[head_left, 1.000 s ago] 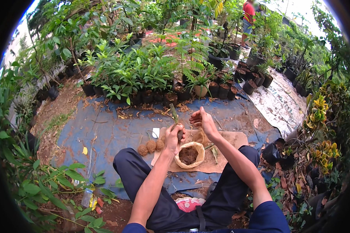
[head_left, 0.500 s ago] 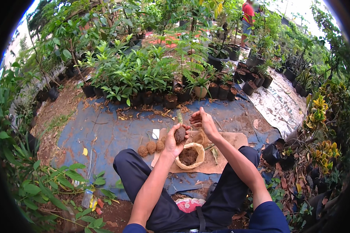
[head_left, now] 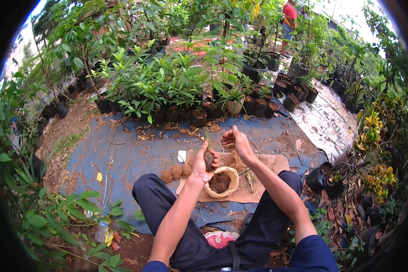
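My left hand point(head_left: 202, 167) is wrapped round a dark ball of damp soil point(head_left: 209, 160). A green stem cutting point(head_left: 206, 138) stands up out of that ball. To its right, raised and apart from it, my right hand point(head_left: 239, 144) has its fingers loosely stretched and nothing visible in them. Just below both hands is an open cream bag with a rolled rim point(head_left: 235, 185), holding brown fibrous soil point(head_left: 220, 182). Several brown fibre-wrapped balls point(head_left: 176, 171) sit in a row left of my left hand. Tan fibre point(head_left: 233, 160) lies behind the bag.
A brown sheet point(head_left: 272, 170) lies under the bag on a blue tarp point(head_left: 131, 149). Beside the balls is a small white card point(head_left: 182, 156). Leafy potted plants point(head_left: 167, 88) line the far edge. A person in red point(head_left: 289, 18) stands at the back right.
My left hand has turned slightly, tipping the cutting and shifting the soil ball a little. My right hand has barely moved.
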Available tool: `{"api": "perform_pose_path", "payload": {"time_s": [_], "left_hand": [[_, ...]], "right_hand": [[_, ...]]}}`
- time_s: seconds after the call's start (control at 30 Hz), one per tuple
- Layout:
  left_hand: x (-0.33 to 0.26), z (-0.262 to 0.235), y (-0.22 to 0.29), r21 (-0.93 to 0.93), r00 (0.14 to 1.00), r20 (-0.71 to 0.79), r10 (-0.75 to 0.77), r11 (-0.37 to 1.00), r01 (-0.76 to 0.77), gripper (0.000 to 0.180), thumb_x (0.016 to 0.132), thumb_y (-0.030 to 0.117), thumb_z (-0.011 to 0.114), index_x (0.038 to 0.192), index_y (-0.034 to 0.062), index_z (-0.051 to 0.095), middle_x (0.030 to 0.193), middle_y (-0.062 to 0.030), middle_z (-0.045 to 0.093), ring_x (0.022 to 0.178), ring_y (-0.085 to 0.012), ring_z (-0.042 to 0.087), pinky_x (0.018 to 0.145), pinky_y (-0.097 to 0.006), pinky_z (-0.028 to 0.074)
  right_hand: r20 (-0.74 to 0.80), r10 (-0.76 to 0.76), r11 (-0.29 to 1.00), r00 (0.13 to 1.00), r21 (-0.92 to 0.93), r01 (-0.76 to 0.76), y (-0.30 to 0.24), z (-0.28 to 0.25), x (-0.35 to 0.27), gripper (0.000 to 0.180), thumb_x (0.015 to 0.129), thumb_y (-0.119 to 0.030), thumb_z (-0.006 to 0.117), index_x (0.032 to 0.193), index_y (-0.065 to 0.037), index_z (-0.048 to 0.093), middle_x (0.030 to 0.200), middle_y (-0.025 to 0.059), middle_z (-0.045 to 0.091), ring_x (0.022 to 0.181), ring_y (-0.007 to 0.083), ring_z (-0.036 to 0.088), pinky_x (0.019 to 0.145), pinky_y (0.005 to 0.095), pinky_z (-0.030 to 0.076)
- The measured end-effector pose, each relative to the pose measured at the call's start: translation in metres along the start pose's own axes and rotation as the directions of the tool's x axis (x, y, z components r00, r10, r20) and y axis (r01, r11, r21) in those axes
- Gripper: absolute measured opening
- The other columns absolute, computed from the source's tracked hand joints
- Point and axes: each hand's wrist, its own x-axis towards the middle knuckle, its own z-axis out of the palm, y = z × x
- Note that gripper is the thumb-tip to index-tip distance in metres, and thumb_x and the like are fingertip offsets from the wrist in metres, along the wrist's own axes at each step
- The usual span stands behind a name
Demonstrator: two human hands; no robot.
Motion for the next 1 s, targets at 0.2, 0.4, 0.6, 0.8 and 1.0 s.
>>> {"api": "perform_pose_path", "payload": {"time_s": [0.2,0.4,0.6,0.8,1.0], "left_hand": [[-0.001,0.003,-0.005,0.032,0.991,-0.019,0.131,0.991,-0.130,0.030,0.086,0.036,0.067,0.082,0.0086,0.057,0.076,-0.0055,0.060,0.060,-0.0123,0.056,0.048,-0.021,0.043],[-0.012,0.015,-0.003,0.164,0.993,0.064,0.103,0.980,-0.113,0.023,0.085,0.021,0.059,0.096,0.0013,0.059,0.080,-0.0071,0.061,0.069,-0.0132,0.059,0.053,-0.020,0.046],[-0.001,0.003,-0.008,0.182,0.999,-0.009,0.039,0.983,-0.036,0.016,0.084,0.020,0.053,0.088,0.0045,0.056,0.072,-0.0056,0.058,0.058,-0.0131,0.054,0.050,-0.021,0.044],[0.010,-0.013,-0.004,0.208,0.998,0.041,0.055,0.976,-0.063,0.023,0.089,0.027,0.049,0.084,0.0050,0.055,0.071,-0.0073,0.058,0.058,-0.0166,0.057,0.053,-0.028,0.050],[0.009,-0.005,-0.008,0.001,0.984,0.165,0.062,0.998,-0.063,0.043,0.098,0.037,0.033,0.103,-0.0009,0.055,0.098,-0.0166,0.063,0.092,-0.0272,0.063,0.087,-0.045,0.052]], "right_hand": [[-0.001,-0.008,1.000,1.000,-0.002,0.008,-0.003,0.001,-0.002,0.061,0.099,-0.056,0.030,0.096,-0.002,0.059,0.090,0.0107,0.067,0.082,0.0176,0.064,0.074,0.0294,0.049],[-0.009,-0.012,1.000,1.000,-0.009,0.012,-0.005,0.002,-0.004,0.061,0.099,-0.056,0.031,0.096,-0.002,0.059,0.089,0.0108,0.067,0.082,0.0177,0.064,0.074,0.0297,0.049],[-0.008,-0.001,1.000,1.000,-0.001,0.001,-0.005,0.002,-0.004,0.060,0.099,-0.056,0.031,0.096,-0.003,0.059,0.089,0.0103,0.067,0.081,0.0173,0.064,0.074,0.0297,0.049],[-0.019,0.006,1.000,1.000,0.004,-0.006,-0.005,0.000,-0.003,0.060,0.098,-0.057,0.031,0.096,-0.003,0.059,0.089,0.0100,0.067,0.081,0.0170,0.064,0.074,0.0296,0.049],[-0.018,-0.013,1.000,1.000,0.017,0.013,-0.004,-0.003,0.001,0.059,0.099,-0.056,0.031,0.095,-0.004,0.059,0.090,0.0100,0.067,0.081,0.0177,0.064,0.074,0.0305,0.049]]}}
